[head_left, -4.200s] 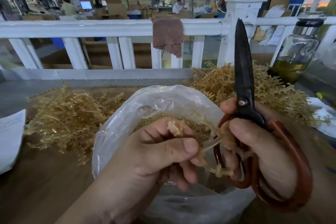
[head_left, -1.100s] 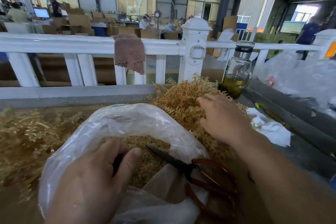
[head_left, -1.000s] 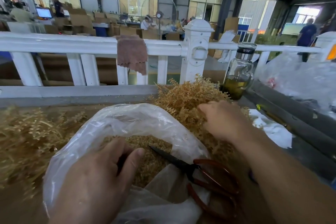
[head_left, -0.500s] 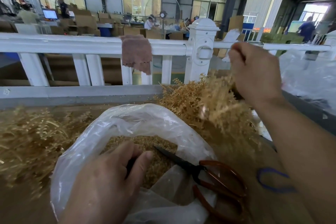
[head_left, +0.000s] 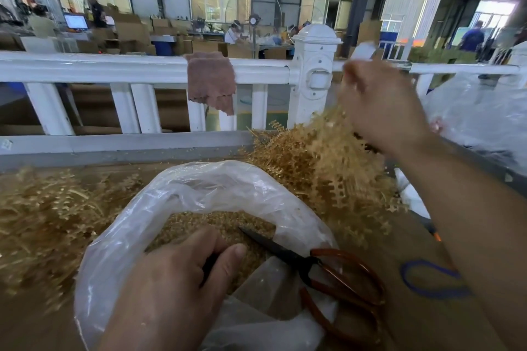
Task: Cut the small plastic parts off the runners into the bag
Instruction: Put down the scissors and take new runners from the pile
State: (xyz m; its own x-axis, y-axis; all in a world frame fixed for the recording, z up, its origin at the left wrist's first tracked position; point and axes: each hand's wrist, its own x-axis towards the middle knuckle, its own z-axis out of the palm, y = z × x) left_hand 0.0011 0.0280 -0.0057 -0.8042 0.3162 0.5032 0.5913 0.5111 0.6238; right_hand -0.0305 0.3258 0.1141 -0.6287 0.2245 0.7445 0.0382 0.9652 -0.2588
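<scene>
R hand [head_left: 382, 105] blurred, up high, fingers curled round runners [head_left: 322, 168]. L hand [head_left: 176, 279] curled at bag [head_left: 199, 188] mouth, its grip hidden. Cut parts [head_left: 199, 222] in bag; scissors [head_left: 299, 259] across rim.

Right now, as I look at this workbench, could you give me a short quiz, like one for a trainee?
1. True or false: the right hand holds the scissors.
2. What hangs over the white railing? A a cloth; B a glove; C a rope.
3. Fill in: the scissors' blades point into the open ____.
Key: 1 false: it grips a bunch of runners, and the scissors lie in no hand. 2 A. 3 bag, which the left hand holds at its rim.
</scene>
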